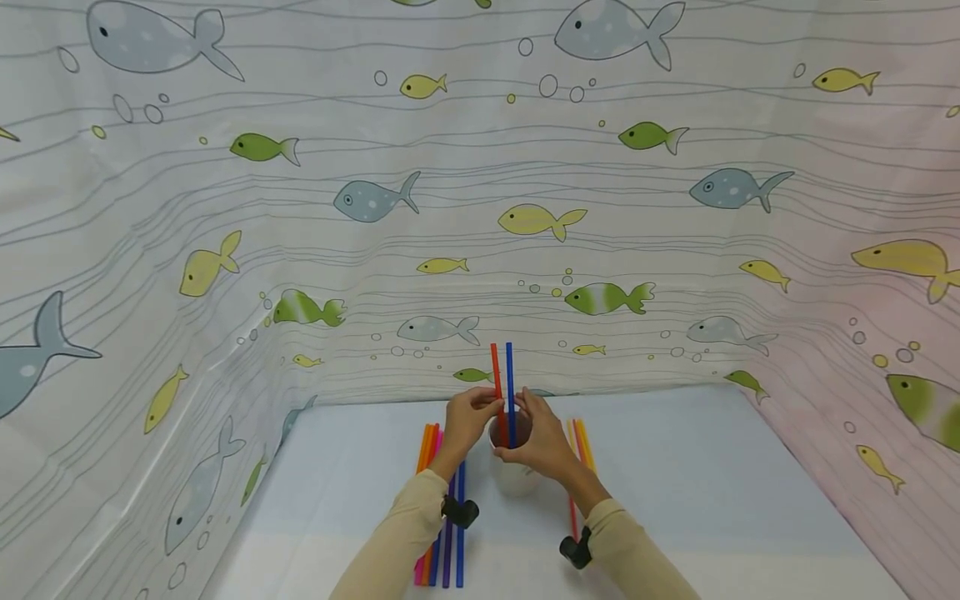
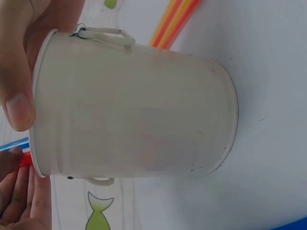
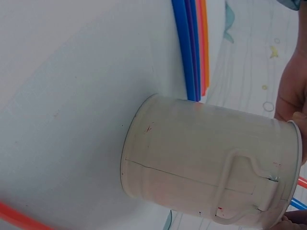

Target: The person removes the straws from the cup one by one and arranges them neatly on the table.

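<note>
A cream metal bucket (image 2: 139, 110) with small side handles stands upright on the table. A red straw (image 1: 496, 375) and a blue straw (image 1: 510, 367) rise out of its mouth. My left hand (image 1: 468, 421) pinches the red straw between thumb and fingers just above the rim. With its thumb on the near side of the rim and its fingers toward the far side, my right hand (image 1: 542, 437) holds the bucket's top. Those right fingertips are close to the blue straw; whether they touch it I cannot tell.
Left of the bucket lies a row of several straws (image 1: 461, 533) in orange, red, pink, purple and blue. A smaller group of yellow and red straws (image 1: 586, 446) lies to the right, partly under my right forearm. A fish-patterned sheet (image 1: 480, 183) encloses the white table (image 1: 690, 483).
</note>
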`<state>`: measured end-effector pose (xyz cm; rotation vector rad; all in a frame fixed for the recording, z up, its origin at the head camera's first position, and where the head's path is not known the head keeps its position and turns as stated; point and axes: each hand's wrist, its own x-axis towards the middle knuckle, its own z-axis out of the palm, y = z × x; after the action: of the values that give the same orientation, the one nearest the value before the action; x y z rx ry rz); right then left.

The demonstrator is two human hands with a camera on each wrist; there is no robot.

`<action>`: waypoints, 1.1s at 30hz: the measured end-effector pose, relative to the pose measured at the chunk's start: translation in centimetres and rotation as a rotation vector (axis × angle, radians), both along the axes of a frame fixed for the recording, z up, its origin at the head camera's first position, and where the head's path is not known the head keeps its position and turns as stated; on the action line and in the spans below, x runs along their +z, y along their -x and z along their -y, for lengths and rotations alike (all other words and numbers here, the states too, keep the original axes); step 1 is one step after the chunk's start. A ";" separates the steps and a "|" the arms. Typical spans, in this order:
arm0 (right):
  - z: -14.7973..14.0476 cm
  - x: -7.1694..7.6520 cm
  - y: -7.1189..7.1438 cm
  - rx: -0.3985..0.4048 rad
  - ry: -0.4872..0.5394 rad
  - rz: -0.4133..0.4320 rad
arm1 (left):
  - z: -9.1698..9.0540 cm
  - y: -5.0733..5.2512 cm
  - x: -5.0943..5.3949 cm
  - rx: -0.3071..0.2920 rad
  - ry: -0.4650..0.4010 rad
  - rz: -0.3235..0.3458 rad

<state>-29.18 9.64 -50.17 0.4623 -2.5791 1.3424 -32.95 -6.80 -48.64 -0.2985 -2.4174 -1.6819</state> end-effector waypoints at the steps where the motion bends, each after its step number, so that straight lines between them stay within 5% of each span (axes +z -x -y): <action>1: 0.0 0.0 0.1 0.001 0.004 0.005 | 0.0 0.0 0.0 -0.001 0.001 -0.002; 13: 0.0 -0.3 0.3 0.024 0.017 0.014 | 0.6 0.2 1.5 0.017 0.019 -0.085; 25: -0.1 -0.3 0.2 0.030 0.037 0.011 | 2.0 0.2 5.2 0.039 -0.083 -0.146; 33: 0.0 -0.3 0.2 0.035 0.033 0.010 | 3.9 0.0 7.9 0.014 -0.230 -0.172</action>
<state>-29.36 9.63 -50.50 0.4988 -2.5641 1.4004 -32.97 -10.67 -40.78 -0.3734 -2.0770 -1.8244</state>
